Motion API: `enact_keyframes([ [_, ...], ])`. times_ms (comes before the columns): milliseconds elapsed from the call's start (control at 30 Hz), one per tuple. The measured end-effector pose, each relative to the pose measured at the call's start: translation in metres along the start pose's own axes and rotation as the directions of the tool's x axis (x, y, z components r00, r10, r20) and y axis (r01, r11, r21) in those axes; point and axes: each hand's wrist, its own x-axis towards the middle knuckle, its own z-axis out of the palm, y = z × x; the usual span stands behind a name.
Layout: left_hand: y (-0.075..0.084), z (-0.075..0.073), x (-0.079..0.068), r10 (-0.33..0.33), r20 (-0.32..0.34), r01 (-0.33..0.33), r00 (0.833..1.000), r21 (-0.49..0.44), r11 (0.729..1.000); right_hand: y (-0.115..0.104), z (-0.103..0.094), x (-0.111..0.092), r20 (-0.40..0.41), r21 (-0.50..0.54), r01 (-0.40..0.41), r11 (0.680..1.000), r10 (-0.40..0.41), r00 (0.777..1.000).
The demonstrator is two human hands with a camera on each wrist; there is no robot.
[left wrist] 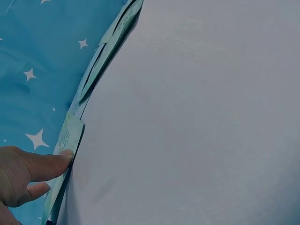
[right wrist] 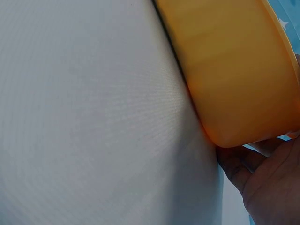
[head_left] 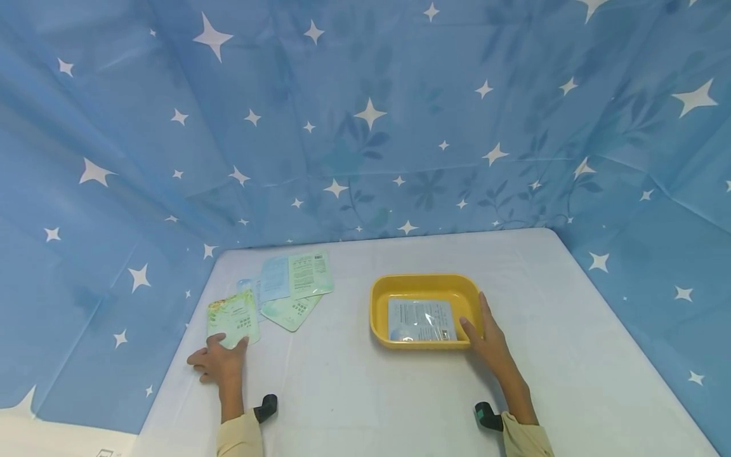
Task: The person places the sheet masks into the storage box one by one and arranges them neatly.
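Observation:
My left hand touches the near edge of a green flat sachet with a leafy print, thumb and index finger spread apart. In the left wrist view the thumb rests on that sachet. My right hand grips the near right corner of a yellow tray, thumb over the rim. Its other fingers curl round the tray's outer side in the right wrist view. A silvery blue sachet with printed text lies inside the tray.
Behind the green sachet several more overlap: a pale blue one, a light green printed one and a mint one. White cloth covers the table. A blue star-patterned curtain hangs along the far and side edges.

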Motion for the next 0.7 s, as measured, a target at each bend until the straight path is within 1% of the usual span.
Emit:
enact_keyframes([
  [133, -0.0011, 0.0001, 0.0027, -0.011, 0.025, 0.012, 1.0, -0.023, 1.0, 0.0008, 0.0007, 0.0004, -0.002, -0.005, -0.007, 1.0, 0.007, 1.0],
  [267, -0.0007, -0.0005, 0.0059, -0.037, 0.052, 0.038, 0.998, -0.02, 0.999, 0.0007, 0.0008, 0.0004, -0.004, -0.004, -0.01, 1.0, 0.01, 1.0],
  [500, 0.0006, -0.0017, 0.006, -0.051, 0.023, 0.052, 0.998, -0.038, 0.998, 0.0001, -0.0001, -0.0011, 0.003, -0.001, -0.012, 1.0, 0.012, 1.0],
  [700, -0.0011, -0.0012, 0.005, -0.025, -0.016, 0.024, 1.0, -0.05, 0.998, 0.0005, 0.0001, 0.0001, 0.001, -0.005, -0.004, 1.0, 0.004, 1.0],
])
